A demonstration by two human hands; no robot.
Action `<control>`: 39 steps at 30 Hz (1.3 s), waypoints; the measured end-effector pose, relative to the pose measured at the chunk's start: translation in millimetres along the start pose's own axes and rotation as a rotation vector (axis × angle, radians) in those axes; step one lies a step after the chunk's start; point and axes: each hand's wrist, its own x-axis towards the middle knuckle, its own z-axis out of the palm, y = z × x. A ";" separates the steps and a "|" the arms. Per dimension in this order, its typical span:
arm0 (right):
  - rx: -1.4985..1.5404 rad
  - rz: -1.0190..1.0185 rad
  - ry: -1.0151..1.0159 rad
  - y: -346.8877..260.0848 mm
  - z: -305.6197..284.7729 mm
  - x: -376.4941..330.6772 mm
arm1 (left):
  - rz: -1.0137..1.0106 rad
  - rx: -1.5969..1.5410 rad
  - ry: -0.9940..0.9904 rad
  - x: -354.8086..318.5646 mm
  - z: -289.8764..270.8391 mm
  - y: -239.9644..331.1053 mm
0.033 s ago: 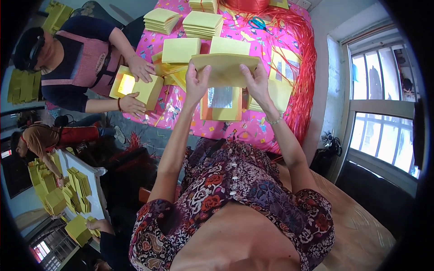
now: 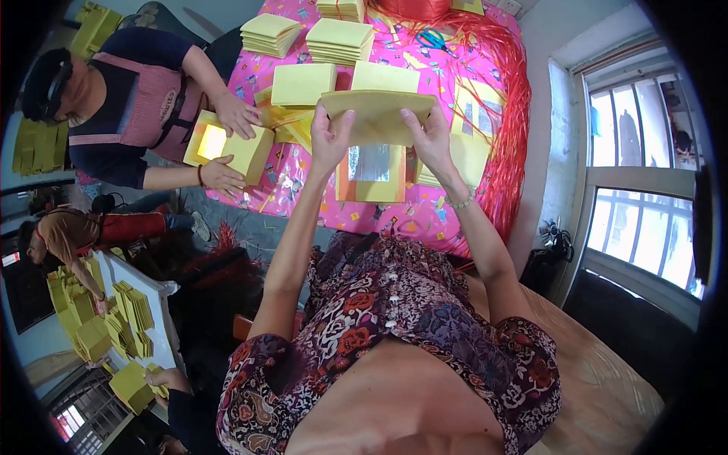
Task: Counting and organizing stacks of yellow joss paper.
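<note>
Between my two hands I hold a piece of yellow paper (image 2: pixel 379 121) raised above the table, its far edge slightly curved. My left hand (image 2: pixel 332 139) grips its left end, thumb on the near face. On its right end my right hand (image 2: pixel 428 136) is closed in the same way. Whether it is one sheet or several cannot be made out. Just below it on the table lies yellow paper with a silver square and orange borders (image 2: pixel 369 168), partly hidden by the held piece. A yellow paper stack (image 2: pixel 462 163) sits beside my right wrist.
The table has a pink patterned cover (image 2: pixel 303 208). Yellow stacks (image 2: pixel 340 39) stand at its far side, near blue-handled scissors (image 2: pixel 432 39). Red plastic strands (image 2: pixel 512 114) hang along the right edge. At left, a co-worker's hands (image 2: pixel 231 144) rest on a yellow stack (image 2: pixel 258 155).
</note>
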 end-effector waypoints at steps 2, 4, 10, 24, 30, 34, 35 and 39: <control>-0.055 -0.082 -0.028 6.3 -4.8 -3.1 | -0.001 0.034 -0.007 -3.2 1.1 -1.9; -0.069 -0.074 -0.038 12.9 -9.8 -4.8 | -0.005 0.068 -0.014 -6.5 2.5 -5.2; -0.114 -0.027 -0.042 30.2 -23.0 -15.2 | -0.040 -0.015 0.022 -18.2 5.2 -21.8; -0.512 -0.344 -0.329 53.1 -59.8 -29.2 | 0.035 0.310 -0.264 -42.0 -30.8 -44.6; -0.482 -0.160 -0.417 98.7 -66.6 -80.0 | -0.242 0.379 -0.321 -94.8 -45.3 -76.8; -0.496 0.038 -0.229 117.6 -64.2 -85.9 | -0.178 0.467 -0.217 -92.8 -37.8 -94.6; -0.474 0.131 -0.134 118.0 -60.7 -86.5 | -0.187 0.485 -0.166 -89.8 -35.8 -95.7; -0.488 0.101 -0.004 112.9 -54.4 -79.2 | -0.308 0.551 -0.187 -75.5 -29.5 -97.9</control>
